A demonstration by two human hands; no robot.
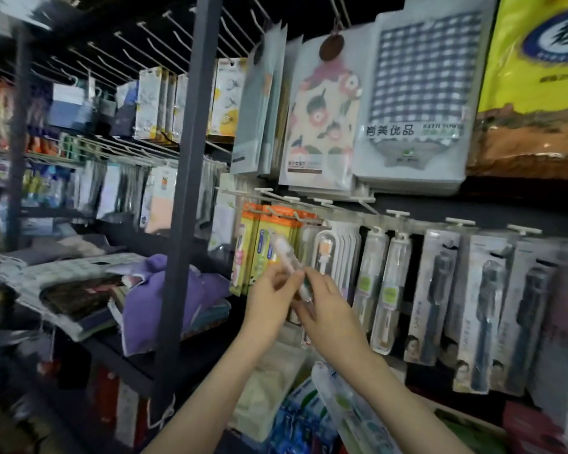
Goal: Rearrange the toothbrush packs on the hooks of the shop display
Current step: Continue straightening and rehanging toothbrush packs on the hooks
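Head view, near field: two bare forearms enter from 6 o'clock. At 5 o'clock of the hands, a loose pack with a green label lies tilted on a heap of blue packs.

Mid field, frame centre: the left hand curls its fingers round the middle of a clear toothbrush pack. The right hand pinches the lower end of the same pack. The pack is tilted, top end toward 11 o'clock, in front of the hanging stock. Whether its top touches a hook cannot be told.

Far field: a row of white hooks runs from 10 o'clock to 3 o'clock. On it hang, in order, orange-topped packs, white-cased packs, green-label packs and dark-brush packs printed with faces. Their lettering is too blurred to read.

At 12 to 1 o'clock hang a floral towel pack and a checked towel pack; its label carries Chinese characters and "BATH TOWEL", partly blurred. A yellow bag with a blue oval emblem sits at 2 o'clock.

A dark upright post crosses the view at 10 o'clock and hides part of the shelves behind it. At 9 o'clock a purple cloth lies on a shelf of folded textiles. The room is dim.
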